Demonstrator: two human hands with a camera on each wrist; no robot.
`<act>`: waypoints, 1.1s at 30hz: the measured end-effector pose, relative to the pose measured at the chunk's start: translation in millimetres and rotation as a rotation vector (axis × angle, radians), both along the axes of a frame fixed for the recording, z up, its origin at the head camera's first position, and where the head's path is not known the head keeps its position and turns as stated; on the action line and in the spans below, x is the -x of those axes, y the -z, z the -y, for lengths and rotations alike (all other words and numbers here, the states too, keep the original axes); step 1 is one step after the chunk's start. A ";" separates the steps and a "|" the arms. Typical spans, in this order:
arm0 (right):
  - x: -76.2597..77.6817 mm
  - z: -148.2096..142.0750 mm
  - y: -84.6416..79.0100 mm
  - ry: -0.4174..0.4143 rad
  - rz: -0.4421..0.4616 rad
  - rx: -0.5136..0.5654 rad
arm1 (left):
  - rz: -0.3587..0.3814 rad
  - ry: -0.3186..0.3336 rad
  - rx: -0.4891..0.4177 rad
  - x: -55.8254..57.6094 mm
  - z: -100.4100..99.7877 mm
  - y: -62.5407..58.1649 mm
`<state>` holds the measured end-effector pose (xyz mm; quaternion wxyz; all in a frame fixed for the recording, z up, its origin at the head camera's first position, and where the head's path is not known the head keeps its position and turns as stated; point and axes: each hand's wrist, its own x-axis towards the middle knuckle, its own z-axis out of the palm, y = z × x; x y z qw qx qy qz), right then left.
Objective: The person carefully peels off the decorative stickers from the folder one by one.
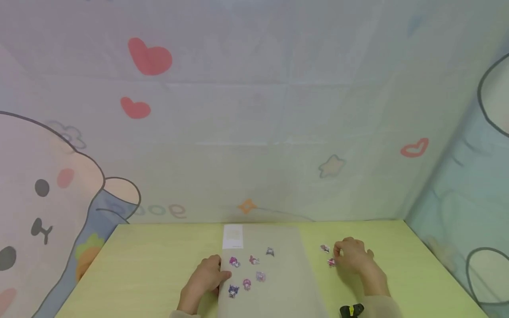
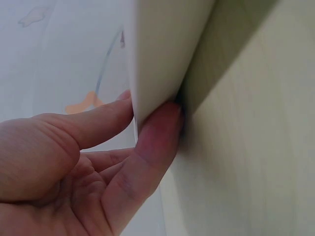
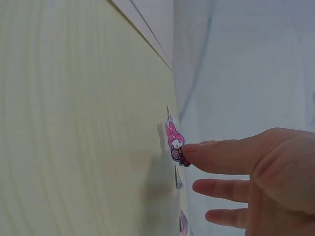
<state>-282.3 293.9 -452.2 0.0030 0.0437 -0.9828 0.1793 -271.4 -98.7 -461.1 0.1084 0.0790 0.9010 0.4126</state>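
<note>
A beige flat panel (image 1: 278,291) lies on the table with several small cartoon-character stickers on it, among them a purple-hooded one (image 1: 233,291) and a pink one (image 1: 247,284). My left hand (image 1: 207,276) grips the panel's left edge; in the left wrist view, the thumb is on the face of the pale panel (image 2: 162,54) and a finger lies under it. To the right of the panel, my right hand (image 1: 355,256) pinches a pink-hooded character sticker (image 3: 175,142), its thumb tip over the lower part. Other fingers (image 3: 224,189) are extended.
A white card (image 1: 233,236) sits at the panel's far left corner. Another sticker (image 1: 324,248) is beside my right fingertips. Behind the yellow table (image 1: 159,256) hangs a printed cloth (image 1: 246,110). A black device (image 1: 351,310) is near the right sleeve.
</note>
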 end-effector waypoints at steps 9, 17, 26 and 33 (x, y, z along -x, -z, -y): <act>4.9 6.1 8.2 0.027 0.043 -0.008 | -0.001 -0.012 0.012 0.4 -1.0 0.8; 7.4 4.8 9.0 0.082 0.073 -0.017 | -0.006 -0.011 0.000 -0.5 -1.2 -0.6; 8.6 -0.1 4.8 0.116 0.068 0.042 | -0.013 -0.005 0.001 1.9 -0.6 1.0; 5.8 9.4 -4.1 0.070 0.037 0.076 | -0.010 -0.003 -0.006 0.0 0.0 0.8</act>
